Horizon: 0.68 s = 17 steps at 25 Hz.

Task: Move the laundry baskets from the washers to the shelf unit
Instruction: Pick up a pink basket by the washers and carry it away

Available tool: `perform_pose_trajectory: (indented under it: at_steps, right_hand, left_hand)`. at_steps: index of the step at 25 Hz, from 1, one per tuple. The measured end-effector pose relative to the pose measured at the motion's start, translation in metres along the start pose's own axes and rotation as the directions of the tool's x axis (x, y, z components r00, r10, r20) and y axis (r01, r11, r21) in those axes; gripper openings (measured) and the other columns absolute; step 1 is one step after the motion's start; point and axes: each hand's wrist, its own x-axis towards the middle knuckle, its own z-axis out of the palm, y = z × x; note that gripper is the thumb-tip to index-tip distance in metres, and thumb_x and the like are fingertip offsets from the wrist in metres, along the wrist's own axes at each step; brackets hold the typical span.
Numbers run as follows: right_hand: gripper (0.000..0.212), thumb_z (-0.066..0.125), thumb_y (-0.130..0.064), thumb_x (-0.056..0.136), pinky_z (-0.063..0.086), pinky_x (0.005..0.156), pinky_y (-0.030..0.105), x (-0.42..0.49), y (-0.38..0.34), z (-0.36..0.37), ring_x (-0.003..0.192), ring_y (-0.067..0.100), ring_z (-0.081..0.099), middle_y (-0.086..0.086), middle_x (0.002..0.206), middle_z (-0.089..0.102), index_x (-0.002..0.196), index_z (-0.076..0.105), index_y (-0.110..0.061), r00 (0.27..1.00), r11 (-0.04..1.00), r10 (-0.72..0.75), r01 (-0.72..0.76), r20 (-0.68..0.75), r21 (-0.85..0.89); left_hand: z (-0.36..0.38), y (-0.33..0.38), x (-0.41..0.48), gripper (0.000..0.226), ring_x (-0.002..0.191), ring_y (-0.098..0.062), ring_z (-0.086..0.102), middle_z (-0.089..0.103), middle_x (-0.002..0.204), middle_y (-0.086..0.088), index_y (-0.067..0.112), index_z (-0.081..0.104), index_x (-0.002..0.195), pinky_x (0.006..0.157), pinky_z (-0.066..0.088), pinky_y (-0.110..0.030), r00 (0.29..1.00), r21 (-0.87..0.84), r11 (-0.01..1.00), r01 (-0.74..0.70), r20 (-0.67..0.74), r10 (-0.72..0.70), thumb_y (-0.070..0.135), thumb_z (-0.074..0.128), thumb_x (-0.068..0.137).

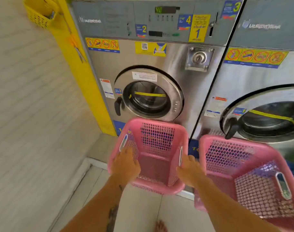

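Yellow basket top left; yellow pillar; tiled floor.

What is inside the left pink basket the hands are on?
The left pink basket looks empty: bare pink floor and mesh walls show. The left hand and right hand cover parts of its side rims, hiding the near corners.

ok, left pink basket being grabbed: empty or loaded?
Empty. The left pink basket shows only its bare pink floor and mesh walls. The left hand and right hand rest on its side rims near the handles.
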Motion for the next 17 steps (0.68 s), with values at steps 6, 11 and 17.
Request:
perform_pose_trajectory:
  at_steps: [6, 11, 17]
  right_hand:
    - [0.096, 0.054, -0.014, 0.077, 0.038, 0.102, 0.058, 0.107, 0.024, 0.047, 0.134, 0.045, 0.031, 0.018, 0.148, 0.022, 0.152, -0.006, -0.026, 0.977, 0.988, 0.14, -0.126, -0.163, 0.093]
    - [0.084, 0.05, -0.006, 0.078, 0.033, 0.109, 0.06, 0.17, 0.053, 0.08, 0.143, 0.046, 0.015, 0.023, 0.158, 0.004, 0.15, 0.008, -0.011, 0.973, 0.992, 0.067, -0.089, -0.219, -0.092]
    - [0.089, 0.063, -0.001, 0.061, 0.047, 0.086, 0.064, 0.184, 0.063, 0.113, 0.135, 0.046, 0.028, 0.014, 0.157, 0.006, 0.142, 0.026, -0.013, 0.947, 0.979, 0.056, -0.114, -0.316, -0.168]
  left_hand:
    - [0.059, -0.04, 0.119, 0.074, 0.11, -0.033, 0.05, 0.035, 0.15, -0.001, 0.022, 0.032, 0.146, 0.088, 0.048, -0.045, 0.999, 0.119, 0.992, -0.041, -0.023, 0.044, 0.026, 0.053, 0.075]
    - [0.105, -0.073, 0.182, 0.088, 0.132, -0.031, 0.034, 0.026, 0.154, -0.007, 0.023, 0.015, 0.154, 0.102, 0.037, -0.047, 0.998, 0.176, 0.983, -0.048, -0.021, 0.052, 0.023, 0.059, 0.077]
    - [0.136, -0.131, 0.216, 0.101, 0.146, -0.031, 0.018, 0.007, 0.161, -0.013, 0.023, 0.003, 0.154, 0.112, 0.028, -0.044, 0.983, 0.238, 0.955, -0.175, -0.015, 0.183, 0.008, 0.061, 0.074]
